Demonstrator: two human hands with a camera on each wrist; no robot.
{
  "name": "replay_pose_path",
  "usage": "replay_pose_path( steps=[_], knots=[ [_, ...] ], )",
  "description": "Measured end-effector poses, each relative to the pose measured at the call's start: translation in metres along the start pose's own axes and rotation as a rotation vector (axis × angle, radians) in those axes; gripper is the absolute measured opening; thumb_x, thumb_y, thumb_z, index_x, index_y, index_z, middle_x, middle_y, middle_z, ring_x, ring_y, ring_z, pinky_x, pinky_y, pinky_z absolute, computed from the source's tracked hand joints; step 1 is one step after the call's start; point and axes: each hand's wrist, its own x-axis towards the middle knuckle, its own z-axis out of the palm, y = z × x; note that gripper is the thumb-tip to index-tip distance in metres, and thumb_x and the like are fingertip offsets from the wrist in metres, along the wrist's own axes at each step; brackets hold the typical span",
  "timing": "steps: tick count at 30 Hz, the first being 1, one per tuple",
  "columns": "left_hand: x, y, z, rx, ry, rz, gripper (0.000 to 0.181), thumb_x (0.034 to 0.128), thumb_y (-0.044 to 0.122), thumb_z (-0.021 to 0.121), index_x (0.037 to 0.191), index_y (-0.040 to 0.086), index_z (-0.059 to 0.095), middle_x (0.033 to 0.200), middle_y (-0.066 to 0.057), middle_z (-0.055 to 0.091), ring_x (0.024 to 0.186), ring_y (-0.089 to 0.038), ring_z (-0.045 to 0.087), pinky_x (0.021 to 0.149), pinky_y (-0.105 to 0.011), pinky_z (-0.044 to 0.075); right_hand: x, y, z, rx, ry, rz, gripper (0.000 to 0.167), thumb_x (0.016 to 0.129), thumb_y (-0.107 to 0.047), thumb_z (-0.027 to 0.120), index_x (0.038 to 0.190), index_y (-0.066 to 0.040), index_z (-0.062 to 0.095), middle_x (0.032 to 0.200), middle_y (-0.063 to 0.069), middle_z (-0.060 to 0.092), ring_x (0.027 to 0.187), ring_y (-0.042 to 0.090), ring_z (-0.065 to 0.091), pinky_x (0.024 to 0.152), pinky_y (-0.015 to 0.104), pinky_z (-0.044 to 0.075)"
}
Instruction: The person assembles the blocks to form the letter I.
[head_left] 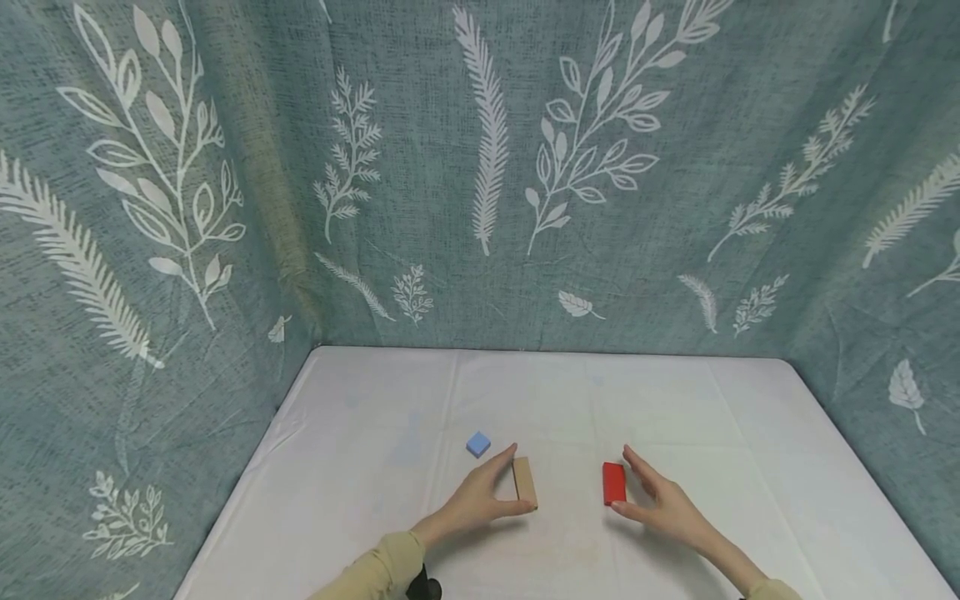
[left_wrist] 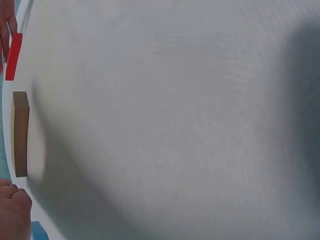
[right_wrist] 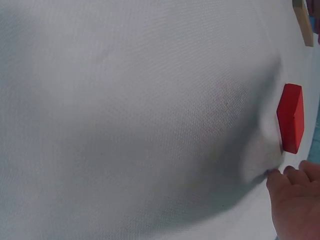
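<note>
A tan wooden block (head_left: 525, 482) lies on the white table, its long side running away from me. My left hand (head_left: 480, 492) is beside its left side, thumb near the closer end and fingertips near the far end. Further right lies a red block (head_left: 613, 483), with my right hand (head_left: 667, 504) at its right side, thumb by its near corner. Both hands have thumb and fingers spread apart. In the wrist views, small gaps appear between the left hand (left_wrist: 14, 212) and the wooden block (left_wrist: 20, 135), and between the right hand (right_wrist: 297, 200) and the red block (right_wrist: 291, 119).
A small blue block (head_left: 477, 444) lies just beyond the left hand. A white cloth (head_left: 660, 400) covers the table. Green curtains (head_left: 420, 167) with white leaf prints hang behind and at both sides. A dark object (head_left: 424, 586) shows beneath the left sleeve.
</note>
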Motion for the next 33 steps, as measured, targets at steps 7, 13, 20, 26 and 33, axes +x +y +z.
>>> replay_pose_path(
  steps=[7, 13, 20, 26, 33],
  knots=[
    [0.003, -0.004, 0.006, 0.018, 0.005, -0.004, 0.094, 0.0762, 0.036, 0.077, 0.145, -0.006, 0.029, 0.148, -0.025, 0.035, 0.137, -0.039, 0.035, 0.115, -0.053, 0.03, 0.001, 0.004, 0.001, 0.008, -0.001, 0.008, 0.089, 0.078, -0.036, 0.076, 0.147, -0.003, 0.031, 0.148, 0.021, 0.038, 0.135, 0.038, 0.039, 0.106, 0.047, 0.039],
    [0.005, -0.008, 0.008, 0.042, 0.016, -0.016, 0.093, 0.0747, 0.036, 0.079, 0.144, -0.006, 0.031, 0.147, -0.025, 0.038, 0.136, -0.039, 0.036, 0.114, -0.052, 0.031, 0.001, 0.005, 0.001, -0.003, 0.003, 0.018, 0.086, 0.077, -0.035, 0.077, 0.144, -0.001, 0.036, 0.147, 0.019, 0.041, 0.136, 0.037, 0.038, 0.106, 0.045, 0.04],
    [0.005, -0.01, 0.008, 0.049, 0.019, -0.021, 0.089, 0.0741, 0.034, 0.079, 0.142, -0.003, 0.036, 0.144, -0.023, 0.042, 0.135, -0.039, 0.039, 0.113, -0.053, 0.032, 0.0, 0.005, 0.001, -0.003, 0.017, 0.025, 0.082, 0.076, -0.029, 0.079, 0.142, 0.0, 0.04, 0.146, 0.02, 0.042, 0.136, 0.038, 0.037, 0.108, 0.046, 0.038],
    [0.006, -0.012, 0.009, 0.073, 0.016, -0.03, 0.086, 0.0742, 0.033, 0.079, 0.141, -0.002, 0.038, 0.144, -0.021, 0.043, 0.135, -0.038, 0.039, 0.113, -0.052, 0.033, 0.0, 0.005, 0.003, 0.006, 0.03, 0.055, 0.08, 0.074, -0.023, 0.081, 0.14, 0.0, 0.043, 0.144, 0.02, 0.045, 0.135, 0.038, 0.038, 0.108, 0.046, 0.039],
    [0.007, -0.011, 0.009, 0.108, 0.031, -0.005, 0.081, 0.073, 0.029, 0.081, 0.138, -0.001, 0.043, 0.141, -0.019, 0.047, 0.132, -0.036, 0.043, 0.112, -0.05, 0.036, 0.0, 0.006, 0.005, -0.025, 0.059, 0.05, 0.074, 0.074, -0.02, 0.08, 0.137, -0.001, 0.048, 0.139, 0.02, 0.051, 0.132, 0.038, 0.043, 0.108, 0.049, 0.039]
  ],
)
